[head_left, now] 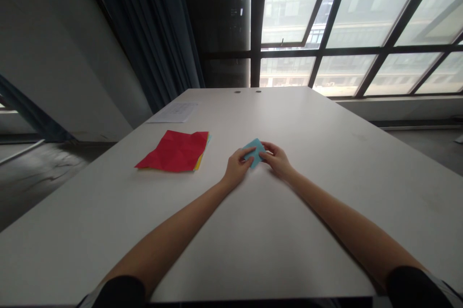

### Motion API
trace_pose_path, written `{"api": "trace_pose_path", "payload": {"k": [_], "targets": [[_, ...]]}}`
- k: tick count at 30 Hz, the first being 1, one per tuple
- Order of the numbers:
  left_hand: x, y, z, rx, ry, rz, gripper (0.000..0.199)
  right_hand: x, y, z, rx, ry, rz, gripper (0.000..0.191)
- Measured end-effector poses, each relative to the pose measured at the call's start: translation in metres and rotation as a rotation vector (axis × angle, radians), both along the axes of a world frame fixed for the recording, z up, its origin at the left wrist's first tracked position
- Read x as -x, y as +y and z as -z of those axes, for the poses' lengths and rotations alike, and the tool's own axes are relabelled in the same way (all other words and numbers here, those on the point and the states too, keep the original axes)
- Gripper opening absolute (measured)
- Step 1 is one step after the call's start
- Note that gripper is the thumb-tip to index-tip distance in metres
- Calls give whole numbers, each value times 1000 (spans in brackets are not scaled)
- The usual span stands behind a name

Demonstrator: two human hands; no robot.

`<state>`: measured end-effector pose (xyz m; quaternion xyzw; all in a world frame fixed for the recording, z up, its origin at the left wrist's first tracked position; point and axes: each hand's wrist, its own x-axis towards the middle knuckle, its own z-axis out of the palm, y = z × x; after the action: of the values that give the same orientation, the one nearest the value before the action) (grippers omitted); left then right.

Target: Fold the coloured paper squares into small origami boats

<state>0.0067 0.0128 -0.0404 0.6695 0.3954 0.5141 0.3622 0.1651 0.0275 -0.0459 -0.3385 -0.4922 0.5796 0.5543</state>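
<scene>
Left hand (237, 167) and right hand (277, 159) both grip one small blue paper (255, 150), which sits between them over the white worktop (325, 129). Going left to right, a red sheet (177, 151) lies well apart from the left hand, yellow and pale blue edges showing beneath its right side; a white sheet (173, 112) lies beyond it. Next, the left hand pinches the blue paper's left side, thumb near the closer corner. Last, the right hand's bent fingers and thumb hold its right side.
</scene>
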Motion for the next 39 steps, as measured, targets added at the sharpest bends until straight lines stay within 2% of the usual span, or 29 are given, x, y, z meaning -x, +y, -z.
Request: {"api": "trace_pose_path", "payload": {"k": [5,7,12,15,18,24,31,33,36,39], "targets": [[-3,0,3,102,-252,75,76,2,-3,-3,44,57,43,45],[-3,-1,4,132,-285,103,79,2,-3,-3,46,70,43,44],[-1,1,5,175,-220,102,69,2,-1,-2,-8,24,68,36],[-1,2,5,206,-172,145,63,-1,1,-1,-25,-15,144,33],[-1,2,4,237,-144,176,55,-4,2,-3,-37,-68,215,33],[-1,4,3,264,-130,164,39,-6,4,-4,-56,-129,258,35],[-2,8,6,297,-309,7,43,-2,1,-2,-19,-84,76,52],[-2,9,7,281,-286,-8,40,-3,2,-2,-48,-143,71,50],[1,9,6,166,-218,-82,34,-7,4,0,-94,-265,60,46],[5,9,4,51,2,-206,28,-15,5,1,-161,-484,71,40]]}}
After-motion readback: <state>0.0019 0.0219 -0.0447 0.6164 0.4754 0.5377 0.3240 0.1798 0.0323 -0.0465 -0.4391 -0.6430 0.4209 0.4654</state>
